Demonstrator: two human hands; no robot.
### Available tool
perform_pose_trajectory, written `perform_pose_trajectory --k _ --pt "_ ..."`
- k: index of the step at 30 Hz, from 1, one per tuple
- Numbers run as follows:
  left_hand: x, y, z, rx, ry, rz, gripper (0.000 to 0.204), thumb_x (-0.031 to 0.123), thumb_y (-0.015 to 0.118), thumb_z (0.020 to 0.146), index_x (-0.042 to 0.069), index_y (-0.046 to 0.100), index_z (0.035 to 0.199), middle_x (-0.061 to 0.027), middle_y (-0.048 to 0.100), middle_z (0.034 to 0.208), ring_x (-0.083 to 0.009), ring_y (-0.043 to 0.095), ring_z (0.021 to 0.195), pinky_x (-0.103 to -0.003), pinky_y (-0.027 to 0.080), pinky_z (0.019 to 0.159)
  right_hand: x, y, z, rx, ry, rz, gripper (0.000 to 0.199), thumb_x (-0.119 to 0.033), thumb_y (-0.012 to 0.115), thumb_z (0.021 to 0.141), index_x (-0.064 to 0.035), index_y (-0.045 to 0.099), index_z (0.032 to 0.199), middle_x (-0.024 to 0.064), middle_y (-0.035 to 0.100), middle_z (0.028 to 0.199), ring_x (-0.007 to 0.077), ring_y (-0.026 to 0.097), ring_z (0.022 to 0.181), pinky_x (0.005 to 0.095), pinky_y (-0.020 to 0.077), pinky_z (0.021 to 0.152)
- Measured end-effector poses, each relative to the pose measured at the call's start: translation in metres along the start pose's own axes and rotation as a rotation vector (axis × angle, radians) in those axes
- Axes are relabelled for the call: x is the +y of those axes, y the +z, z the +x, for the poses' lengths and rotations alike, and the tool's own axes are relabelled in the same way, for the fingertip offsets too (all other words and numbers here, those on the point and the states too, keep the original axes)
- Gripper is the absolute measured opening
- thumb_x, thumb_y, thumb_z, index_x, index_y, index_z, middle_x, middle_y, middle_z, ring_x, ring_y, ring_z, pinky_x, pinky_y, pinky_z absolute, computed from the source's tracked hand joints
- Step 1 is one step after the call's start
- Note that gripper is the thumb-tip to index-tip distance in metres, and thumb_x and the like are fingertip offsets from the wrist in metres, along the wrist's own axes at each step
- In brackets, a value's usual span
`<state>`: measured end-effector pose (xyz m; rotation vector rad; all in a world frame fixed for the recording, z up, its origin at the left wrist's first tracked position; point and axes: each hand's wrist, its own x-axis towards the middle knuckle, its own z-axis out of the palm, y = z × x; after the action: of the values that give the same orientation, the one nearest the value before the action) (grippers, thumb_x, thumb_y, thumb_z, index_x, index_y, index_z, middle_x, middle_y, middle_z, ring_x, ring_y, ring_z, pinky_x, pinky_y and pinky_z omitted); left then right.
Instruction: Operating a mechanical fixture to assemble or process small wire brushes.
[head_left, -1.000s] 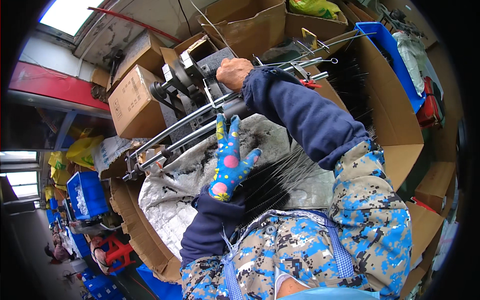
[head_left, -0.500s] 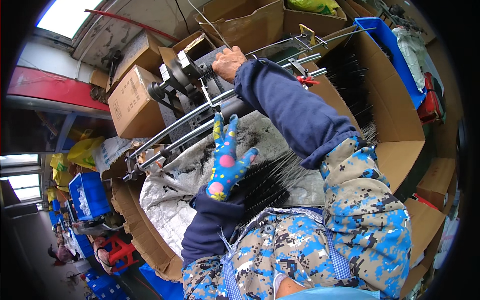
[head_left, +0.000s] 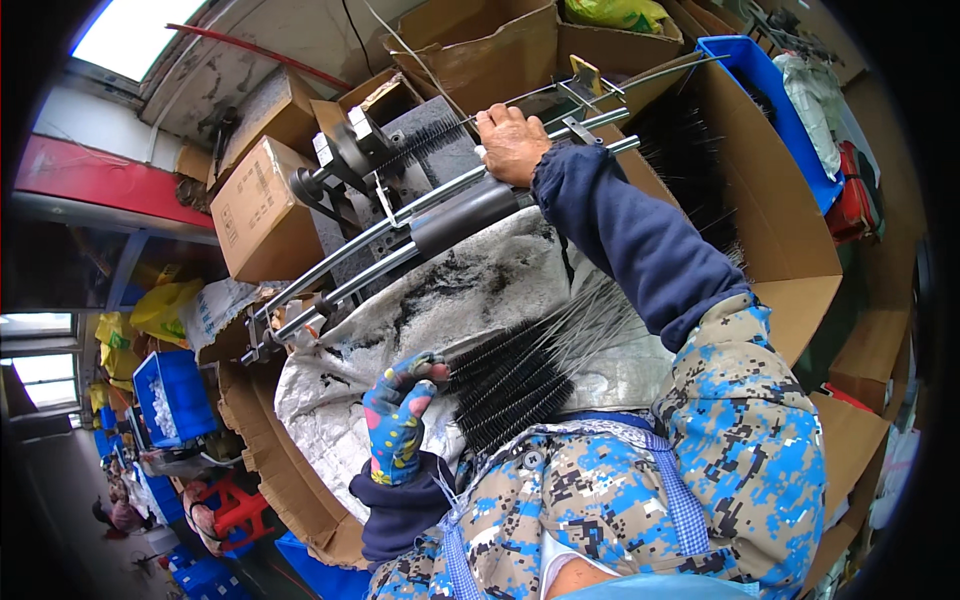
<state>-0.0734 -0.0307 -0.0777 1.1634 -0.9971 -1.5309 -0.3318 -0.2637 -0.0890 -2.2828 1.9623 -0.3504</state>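
A black twisted-wire brush (head_left: 425,146) runs along the bench machine (head_left: 360,155) over a dark stone-like block. My bare right hand (head_left: 513,145) is closed around its right end, beside the steel rails; the fingertips are partly hidden. My left hand (head_left: 398,415), in a blue glove with coloured dots, is low in front of me with loosely bent fingers and a gap at the thumb. Its fingertips are beside the ends of a bundle of black wire brushes (head_left: 510,390), whose bare stems fan out to the right. The bundle lies on a stained white sack (head_left: 330,400).
Steel rails (head_left: 370,275) with a dark roller (head_left: 465,215) cross in front of me. An open carton (head_left: 790,200) with black brushes stands right, near a blue crate (head_left: 770,110). A closed carton (head_left: 262,205) sits left of the machine. Torn cardboard (head_left: 290,470) edges the sack.
My left hand has come down from the rail to the brush bundle, its fingers now bent. My right hand has moved right along the machine, showing more of the brush there.
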Motion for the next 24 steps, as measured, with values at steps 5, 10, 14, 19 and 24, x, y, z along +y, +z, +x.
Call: perform_pose_trajectory --k 5,10,14,19,24 --pt "0.000 -0.003 -0.013 0.041 0.011 -0.061 0.036 0.017 0.068 0.074 -0.003 0.057 0.103 -0.0168 0.062 0.094 -0.0271 0.062 0.086 -0.036 0.049 0.079 -0.023 0.011 0.003 0.002 -0.036 -0.008 0.038 -0.020 0.050 0.082 -0.0015 0.047 0.115 0.0155 0.048 0.115 0.0287 0.047 0.108 0.0441 0.0373 0.086" --pt "0.001 -0.008 -0.023 0.073 -0.033 -0.219 0.035 0.012 0.067 0.075 -0.003 0.055 0.105 -0.0164 0.062 0.095 -0.0278 0.062 0.086 -0.038 0.051 0.078 -0.054 0.014 0.002 -0.001 -0.066 -0.007 0.035 -0.015 0.049 0.081 -0.0003 0.047 0.113 0.0141 0.051 0.111 0.0274 0.049 0.105 0.0429 0.0387 0.082" --pt "-0.001 -0.007 -0.025 0.109 -0.054 -0.496 0.037 0.007 0.066 0.074 -0.003 0.053 0.108 -0.0159 0.061 0.096 -0.0299 0.061 0.088 -0.040 0.052 0.078 -0.090 0.020 0.003 -0.028 -0.074 0.064 0.036 -0.010 0.048 0.079 0.0033 0.047 0.112 0.0164 0.053 0.109 0.0280 0.051 0.103 0.0427 0.0388 0.083" --pt "-0.007 -0.016 -0.016 -0.069 -0.085 -0.721 0.047 0.007 0.062 0.078 0.001 0.045 0.122 -0.0151 0.054 0.112 -0.0329 0.052 0.105 -0.045 0.047 0.087 -0.115 0.031 0.008 0.010 -0.221 0.046 0.033 -0.008 0.053 0.076 0.0070 0.050 0.105 0.0182 0.057 0.104 0.0308 0.054 0.099 0.0424 0.0437 0.079" --pt "-0.014 -0.033 -0.032 -0.034 -0.083 -0.795 0.054 0.005 0.060 0.079 -0.002 0.038 0.129 -0.0158 0.051 0.117 -0.0351 0.048 0.112 -0.045 0.042 0.095 -0.044 0.011 0.013 -0.094 -0.110 0.021 0.022 -0.009 0.052 0.075 -0.0023 0.052 0.096 0.0180 0.056 0.104 0.0361 0.054 0.101 0.0433 0.0461 0.083"
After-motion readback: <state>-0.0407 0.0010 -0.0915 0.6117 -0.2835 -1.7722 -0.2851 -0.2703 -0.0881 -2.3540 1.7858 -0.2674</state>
